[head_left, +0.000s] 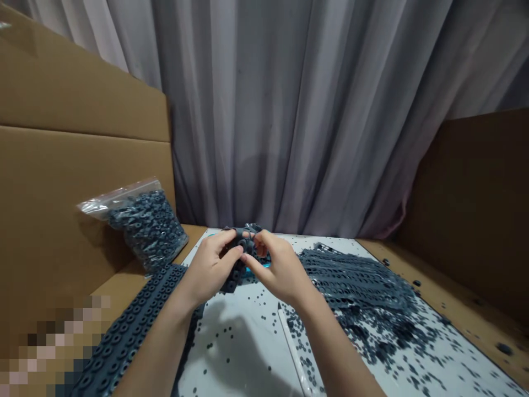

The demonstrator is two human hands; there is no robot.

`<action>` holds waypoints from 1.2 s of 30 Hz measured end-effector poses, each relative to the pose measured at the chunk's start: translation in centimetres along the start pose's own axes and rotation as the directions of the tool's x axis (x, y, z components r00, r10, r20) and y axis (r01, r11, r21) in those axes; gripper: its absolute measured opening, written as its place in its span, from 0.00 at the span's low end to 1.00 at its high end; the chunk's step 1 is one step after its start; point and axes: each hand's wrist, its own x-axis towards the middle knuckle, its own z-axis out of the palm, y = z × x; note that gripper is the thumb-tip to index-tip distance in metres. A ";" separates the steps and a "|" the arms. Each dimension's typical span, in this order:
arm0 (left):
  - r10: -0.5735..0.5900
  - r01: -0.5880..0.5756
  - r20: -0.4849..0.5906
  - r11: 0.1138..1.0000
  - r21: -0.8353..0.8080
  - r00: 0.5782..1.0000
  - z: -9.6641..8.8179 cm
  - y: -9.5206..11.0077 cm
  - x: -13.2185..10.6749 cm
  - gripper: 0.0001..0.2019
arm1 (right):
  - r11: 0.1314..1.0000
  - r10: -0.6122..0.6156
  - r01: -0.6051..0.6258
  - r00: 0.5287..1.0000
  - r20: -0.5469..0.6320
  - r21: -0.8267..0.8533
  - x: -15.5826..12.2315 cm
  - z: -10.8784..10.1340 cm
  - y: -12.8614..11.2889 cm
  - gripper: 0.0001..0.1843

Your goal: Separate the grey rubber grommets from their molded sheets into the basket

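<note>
Your left hand (209, 270) and right hand (275, 270) are closed on a dark grey moulded ring strip (242, 248), pinching it between them above a white desk (235, 358). Matching ring sheets (355, 281) pile right; a long ring strip (128, 331) lies left, beside a zip bag of grey pieces (146, 229). Loose rings (413, 353) scatter across the desk.

Fairly bright, soft indoor light, source not in view. Soft shadow of left hand (209, 267) on white tabletop (248, 303); slight glare on plastic bag (101, 203); curtain (289, 110) folds bow near edges, wide-angle warp; pixelated blur patch (53, 347) bottom left.
</note>
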 end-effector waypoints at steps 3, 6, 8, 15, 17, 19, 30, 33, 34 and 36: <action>0.047 -0.050 0.028 0.995 0.092 0.998 0.3 0.7 -0.4 0.10 | 0.998 -0.021 0.019 0.998 0.051 0.053 -0.7 -0.6 -0.2 0.10; 0.051 -0.058 0.059 0.992 0.114 0.997 0.5 1.2 -0.6 0.14 | 0.985 -0.044 0.026 0.994 0.097 0.173 -0.9 -1.2 -0.8 0.11; 0.042 -0.050 0.072 0.993 0.107 0.996 0.5 1.2 -0.7 0.14 | 0.975 -0.019 -0.003 0.995 0.099 0.221 -1.0 -1.5 -1.1 0.13; -0.043 0.052 0.036 0.945 -0.322 0.998 1.9 0.6 -0.5 0.08 | 0.795 0.051 -0.121 0.990 0.133 0.595 -1.1 -0.6 0.0 0.17; -0.108 0.103 0.023 0.831 -0.547 0.994 3.0 0.3 -0.4 0.09 | 0.596 0.064 -0.171 0.984 0.166 0.785 -1.0 0.1 0.5 0.17; -0.165 0.107 -0.017 0.708 -0.698 0.986 4.0 0.2 -0.4 0.10 | 0.365 0.102 -0.199 0.979 0.174 0.910 -1.0 0.9 0.7 0.17; -0.261 0.079 -0.073 0.525 -0.847 0.962 5.8 0.3 -0.2 0.11 | -0.167 0.297 -0.232 0.915 0.274 0.958 -1.5 2.5 1.3 0.15; -0.285 0.117 -0.051 0.541 -0.833 0.957 5.6 -0.2 0.0 0.12 | -0.212 0.282 -0.252 0.910 0.306 0.944 -1.6 3.2 2.7 0.13; -0.295 0.126 -0.052 0.554 -0.823 0.954 5.5 -0.5 0.2 0.13 | -0.221 0.267 -0.250 0.914 0.305 0.943 -1.6 3.3 3.0 0.14; -0.312 0.142 -0.059 0.583 -0.800 0.948 5.0 -1.2 0.5 0.14 | -0.239 0.235 -0.220 0.932 0.277 0.946 -1.5 3.1 3.3 0.17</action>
